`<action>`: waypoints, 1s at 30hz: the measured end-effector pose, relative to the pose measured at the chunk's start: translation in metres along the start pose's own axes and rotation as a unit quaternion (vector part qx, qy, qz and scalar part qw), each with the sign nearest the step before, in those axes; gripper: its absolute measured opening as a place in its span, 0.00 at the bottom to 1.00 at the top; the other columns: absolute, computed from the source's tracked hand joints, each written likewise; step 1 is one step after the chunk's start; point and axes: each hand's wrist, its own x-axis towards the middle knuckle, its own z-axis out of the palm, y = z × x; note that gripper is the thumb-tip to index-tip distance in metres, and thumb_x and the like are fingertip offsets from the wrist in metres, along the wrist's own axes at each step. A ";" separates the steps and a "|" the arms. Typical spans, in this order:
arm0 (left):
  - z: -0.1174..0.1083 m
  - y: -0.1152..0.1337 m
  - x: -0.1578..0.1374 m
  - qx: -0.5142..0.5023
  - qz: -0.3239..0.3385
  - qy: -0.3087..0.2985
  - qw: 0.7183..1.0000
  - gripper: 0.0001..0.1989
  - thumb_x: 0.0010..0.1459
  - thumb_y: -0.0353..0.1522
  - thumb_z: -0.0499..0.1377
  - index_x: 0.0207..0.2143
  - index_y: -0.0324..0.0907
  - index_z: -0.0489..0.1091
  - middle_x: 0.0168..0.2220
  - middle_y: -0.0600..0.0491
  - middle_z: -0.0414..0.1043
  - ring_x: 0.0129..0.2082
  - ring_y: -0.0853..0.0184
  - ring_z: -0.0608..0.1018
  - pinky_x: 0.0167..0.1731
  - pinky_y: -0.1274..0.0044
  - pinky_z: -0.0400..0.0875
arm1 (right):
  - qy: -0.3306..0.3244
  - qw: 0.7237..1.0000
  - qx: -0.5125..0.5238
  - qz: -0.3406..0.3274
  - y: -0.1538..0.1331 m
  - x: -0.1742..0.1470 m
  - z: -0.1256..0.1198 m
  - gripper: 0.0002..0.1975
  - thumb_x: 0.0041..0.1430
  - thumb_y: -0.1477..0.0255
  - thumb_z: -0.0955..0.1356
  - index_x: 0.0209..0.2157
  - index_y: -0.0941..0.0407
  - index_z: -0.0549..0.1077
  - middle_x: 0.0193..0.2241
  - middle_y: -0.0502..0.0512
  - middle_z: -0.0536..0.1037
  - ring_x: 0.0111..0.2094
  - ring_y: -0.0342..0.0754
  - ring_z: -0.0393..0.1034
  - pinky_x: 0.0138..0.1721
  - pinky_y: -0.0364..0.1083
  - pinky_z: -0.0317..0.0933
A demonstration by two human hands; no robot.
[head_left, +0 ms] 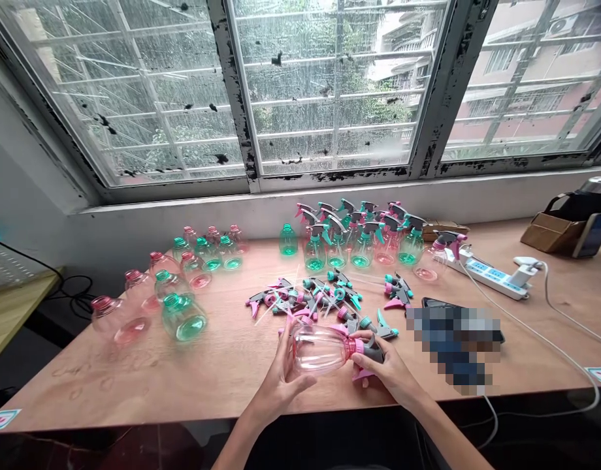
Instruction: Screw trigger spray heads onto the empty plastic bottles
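A clear pink spray bottle [320, 348] lies on its side in the air above the table's front edge, its neck pointing right. My left hand [283, 369] is closed around the bottle's base end. At the neck, my right hand [386, 365] grips the pink-and-grey spray head [372, 350], which sits against the bottle's mouth; how tightly it is screwed on cannot be told. Just beyond my hands lies a loose pile of pink, green and grey spray heads [308, 297], some with thin clear tubes.
Headless pink and green bottles [185, 318] stand at the left. Several bottles with spray heads [363, 249] stand along the wall, beside a green headless bottle [288, 240]. To the right are a phone [430, 303], a power strip [496, 275], cables and a cardboard box [548, 233].
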 end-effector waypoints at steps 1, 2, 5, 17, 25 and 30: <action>0.000 0.000 0.000 0.002 -0.001 -0.004 1.000 0.50 0.59 0.39 0.67 0.72 0.56 0.38 0.76 0.53 0.36 0.74 0.52 0.42 0.72 0.60 0.41 | 0.001 1.000 -0.001 0.000 0.001 0.000 0.000 0.22 0.57 0.62 0.77 0.48 0.56 0.69 0.21 0.48 0.80 0.20 0.45 0.75 0.20 0.40 0.69; 0.000 -0.001 0.000 0.006 -0.005 -0.006 1.000 0.48 0.60 0.39 0.67 0.72 0.55 0.41 0.76 0.53 0.36 0.74 0.52 0.41 0.72 0.60 0.40 | 0.002 1.000 -0.002 -0.001 0.002 0.001 -0.001 0.22 0.57 0.62 0.76 0.47 0.56 0.70 0.21 0.49 0.80 0.20 0.45 0.75 0.19 0.40 0.68; 0.000 0.000 -0.001 0.015 -0.017 -0.014 1.000 0.48 0.60 0.36 0.67 0.72 0.58 0.41 0.76 0.54 0.37 0.74 0.51 0.46 0.71 0.58 0.45 | 0.008 1.000 -0.002 -0.001 0.004 0.002 -0.003 0.20 0.57 0.61 0.76 0.45 0.57 0.71 0.21 0.50 0.80 0.20 0.47 0.76 0.18 0.40 0.68; 0.003 0.006 0.000 0.054 -0.029 -0.027 0.998 0.51 0.62 0.37 0.65 0.72 0.58 0.30 0.76 0.52 0.35 0.73 0.51 0.50 0.71 0.58 0.47 | 0.007 1.000 0.003 0.003 0.004 0.001 -0.003 0.19 0.56 0.63 0.77 0.43 0.57 0.72 0.22 0.49 0.80 0.21 0.46 0.77 0.17 0.39 0.68; 0.003 0.005 -0.001 0.063 -0.018 -0.017 0.998 0.53 0.61 0.37 0.66 0.71 0.61 0.27 0.76 0.53 0.33 0.72 0.49 0.53 0.70 0.58 0.49 | -0.003 1.000 -0.003 0.005 0.006 0.001 -0.004 0.18 0.57 0.63 0.76 0.44 0.56 0.71 0.21 0.49 0.81 0.20 0.45 0.76 0.18 0.38 0.68; 0.002 0.004 -0.001 0.054 -0.022 -0.026 0.998 0.52 0.62 0.37 0.65 0.72 0.58 0.27 0.76 0.50 0.37 0.73 0.50 0.50 0.70 0.57 0.50 | -0.011 1.000 -0.010 0.009 0.006 0.001 -0.002 0.20 0.55 0.64 0.78 0.44 0.57 0.71 0.19 0.49 0.81 0.19 0.44 0.75 0.18 0.38 0.67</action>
